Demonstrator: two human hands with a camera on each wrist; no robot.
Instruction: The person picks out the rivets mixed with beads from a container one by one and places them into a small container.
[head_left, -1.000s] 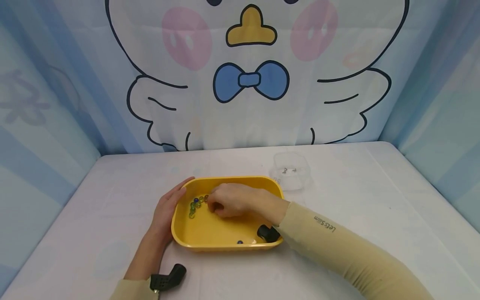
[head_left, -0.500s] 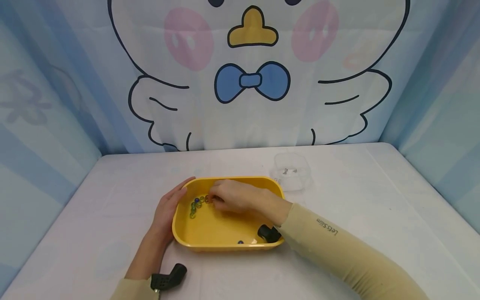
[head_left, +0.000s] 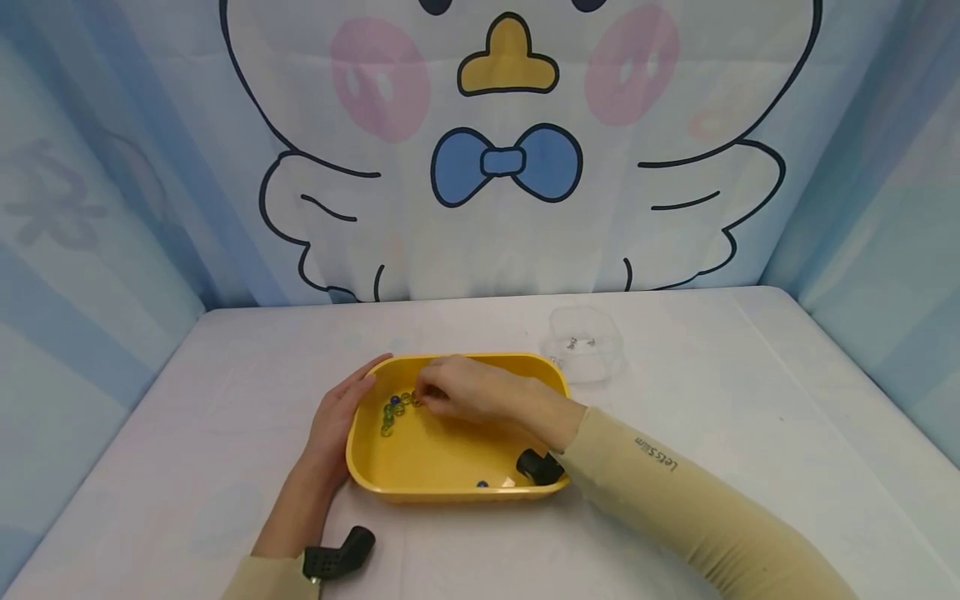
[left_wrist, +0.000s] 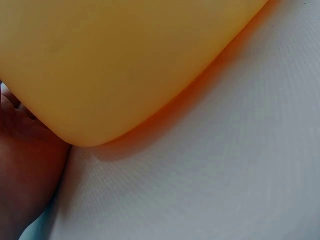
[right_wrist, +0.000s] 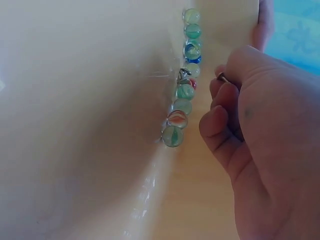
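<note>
A yellow tray [head_left: 435, 458] stands in the middle of the table. My left hand [head_left: 330, 425] holds its left side, fingers along the outer wall and thumb at the rim. Over the tray's back left part is my right hand [head_left: 472, 390], its thumb and fingers pinching a small metal screw [right_wrist: 222, 78]. Only the end of the screw shows. Beside those fingertips, glass marbles [right_wrist: 185, 92] lie in a row along the tray wall, clear with green, blue or red swirls. A shiny metal piece [right_wrist: 184, 73] sits among them.
A blue marble [head_left: 482, 484] lies by the tray's near wall. Behind the tray's right corner stands a clear plastic box [head_left: 600, 367] with small metal pieces in it. A printed curtain [head_left: 510, 242] closes off the back of the white table [head_left: 712, 400].
My right hand has shifted a little toward the back of the tray, its fingers drawing up from the tray floor. My left hand stays on the tray's side.
</note>
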